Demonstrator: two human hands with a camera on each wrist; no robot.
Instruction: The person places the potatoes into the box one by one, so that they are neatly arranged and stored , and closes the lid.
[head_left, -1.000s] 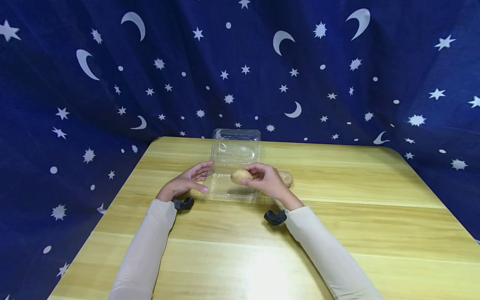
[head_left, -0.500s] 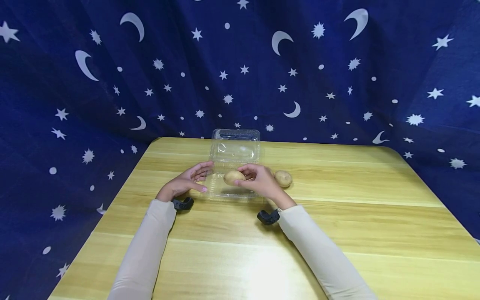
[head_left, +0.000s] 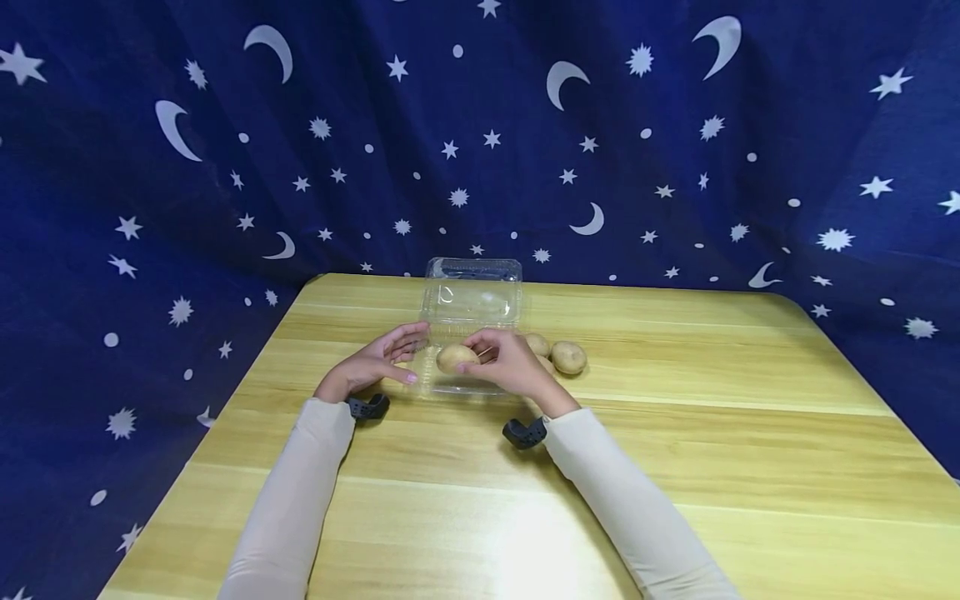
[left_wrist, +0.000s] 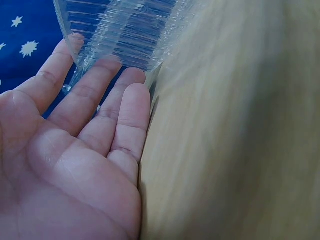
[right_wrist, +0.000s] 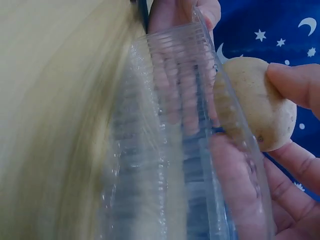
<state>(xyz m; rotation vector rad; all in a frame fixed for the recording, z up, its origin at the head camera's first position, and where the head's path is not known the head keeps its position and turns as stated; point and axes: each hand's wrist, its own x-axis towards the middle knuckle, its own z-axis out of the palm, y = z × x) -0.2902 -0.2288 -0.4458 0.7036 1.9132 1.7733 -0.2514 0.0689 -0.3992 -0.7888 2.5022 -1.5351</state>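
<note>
A clear plastic clamshell container (head_left: 468,387) lies on the table with its lid raised at the back. My right hand (head_left: 504,363) pinches a potato (head_left: 457,358) between thumb and fingers, over the container's base. In the right wrist view the potato (right_wrist: 257,104) shows beyond the container's ribbed wall (right_wrist: 165,125). At the container's left side is my left hand (head_left: 375,360), palm turned inward. Its fairly straight fingers (left_wrist: 132,107) reach the ribbed wall in the left wrist view.
Right of the container, several potatoes (head_left: 568,357) rest close together on the wooden table (head_left: 675,467), partly hidden by my right hand. The clear lid (head_left: 471,292) stands tilted up near the table's back edge. A blue curtain (head_left: 480,108) with moons and stars hangs behind.
My right hand has carried the potato leftward, further over the container's base. The potatoes on the right have come into fuller view. My left hand has stayed in place.
</note>
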